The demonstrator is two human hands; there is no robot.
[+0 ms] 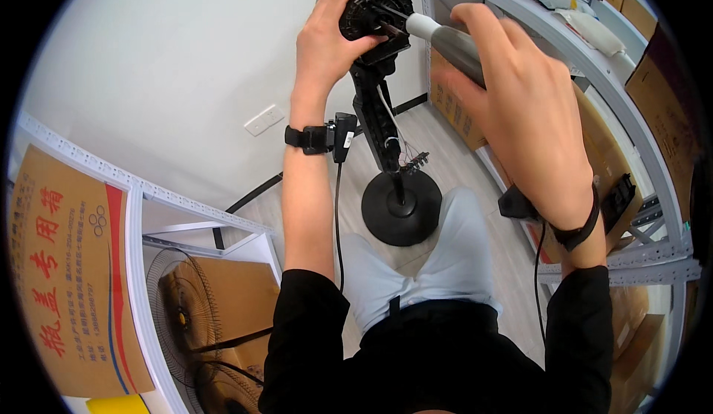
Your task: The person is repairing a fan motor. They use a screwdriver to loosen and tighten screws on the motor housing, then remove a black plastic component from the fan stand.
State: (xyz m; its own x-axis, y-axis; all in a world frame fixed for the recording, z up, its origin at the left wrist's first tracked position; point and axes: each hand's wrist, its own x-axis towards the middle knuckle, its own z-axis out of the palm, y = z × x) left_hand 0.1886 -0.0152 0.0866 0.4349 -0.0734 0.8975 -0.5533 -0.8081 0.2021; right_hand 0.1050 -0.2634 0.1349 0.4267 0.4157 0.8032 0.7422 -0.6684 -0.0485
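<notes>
A black pedestal fan without its blades stands before me, its round head housing (376, 2) uppermost and facing me. My left hand (327, 39) grips the housing's left rim, the thumb lying across its lower part. In my right hand (531, 109) is a screwdriver (458, 47) with a thick grey handle and a pale collar. Its thin shaft reaches into the housing; the tip's exact contact cannot be made out. Below the head runs the black column (375, 113), with thin wires and a small board (416, 163) hanging beside it. The round base (401, 210) rests on the floor.
Metal shelving (627, 95) with packages stands close on the right. Further shelving on the left holds a printed cardboard box (70, 273) and wire fan guards (182, 317). A white wall (186, 65) with a socket plate (264, 120) rises behind. Cables hang from both wrist devices.
</notes>
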